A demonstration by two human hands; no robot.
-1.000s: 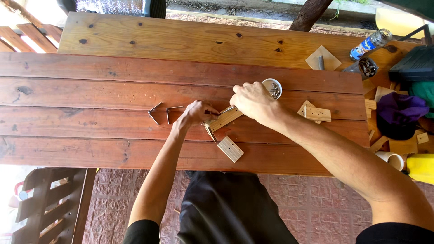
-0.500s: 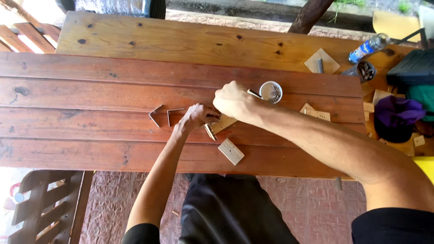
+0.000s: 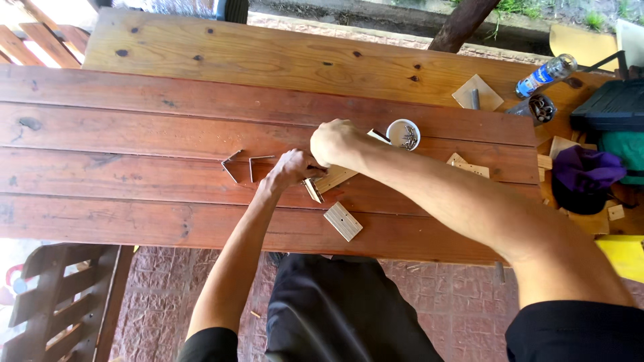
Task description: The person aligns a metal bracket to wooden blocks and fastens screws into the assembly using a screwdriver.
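The left hand (image 3: 293, 167) rests on the reddish plank tabletop (image 3: 134, 141), fingers curled down and pressing on the near end of a small pale wooden block (image 3: 333, 177) that lies just left of and below the white cup of screws (image 3: 403, 134). The right hand (image 3: 335, 142) hovers directly over the same block, closed in a loose fist around a slim tool whose handle end (image 3: 380, 136) pokes out toward the cup; what the fingertips pinch cannot be told, as the hand hides them. Two bent metal brackets (image 3: 235, 164) lie just left of the left hand, well apart from the cup. A second rectangular block (image 3: 343, 221) lies below the cup, near the table's front edge. Another pale wooden piece (image 3: 469, 166) lies to the right of the cup. Farther right of the cup, a plastic bottle (image 3: 545, 75) lies tilted beside a square wooden offcut (image 3: 477, 94), and a purple cap (image 3: 580, 171) sits at the table's end.
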